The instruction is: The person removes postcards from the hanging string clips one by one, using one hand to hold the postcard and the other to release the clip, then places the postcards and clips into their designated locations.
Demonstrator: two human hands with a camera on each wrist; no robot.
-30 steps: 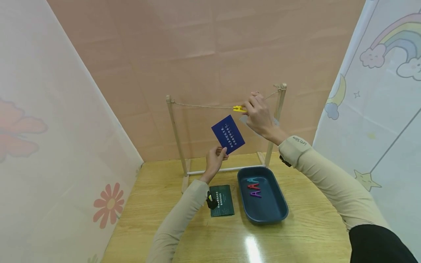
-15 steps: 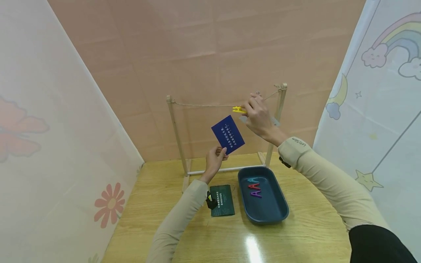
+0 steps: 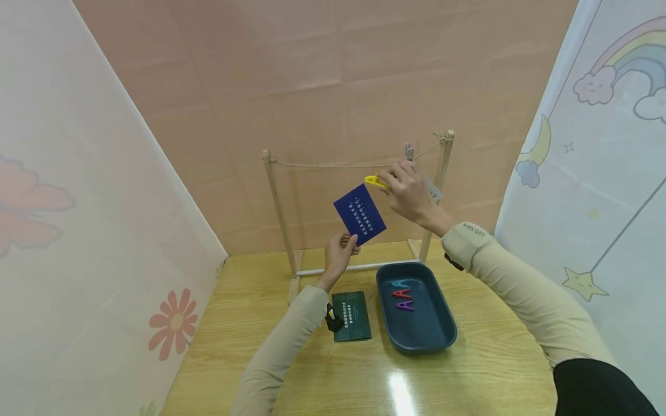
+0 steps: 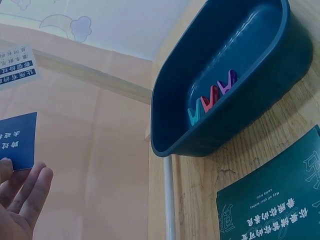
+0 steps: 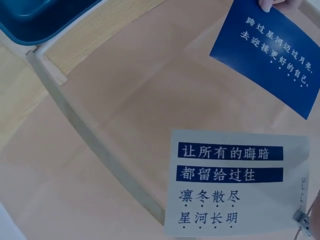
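My left hand (image 3: 339, 254) pinches the lower corner of a dark blue card (image 3: 360, 214) with white writing, held tilted below a string (image 3: 322, 167). In my right hand (image 3: 408, 190) is a yellow clothespin (image 3: 376, 181), its tip just above the card's upper edge and apart from the string. Behind that hand, a pale card (image 5: 240, 195) with blue bands hangs from the string by a grey clothespin (image 3: 409, 152). The left wrist view shows the blue card (image 4: 19, 137) between thumb and fingers. In the right wrist view the yellow clothespin is out of sight.
The string spans two wooden posts (image 3: 278, 214) joined by a white bar (image 3: 359, 267). On the table (image 3: 250, 323) stands a dark blue tray (image 3: 424, 329) with a teal, a red and a purple clothespin (image 3: 404, 306). Green cards (image 3: 359, 329) lie left of it.
My right hand has moved slightly down with the yellow clothespin, away from the string. More of the grey clothespin now shows above it. The blue card has barely moved.
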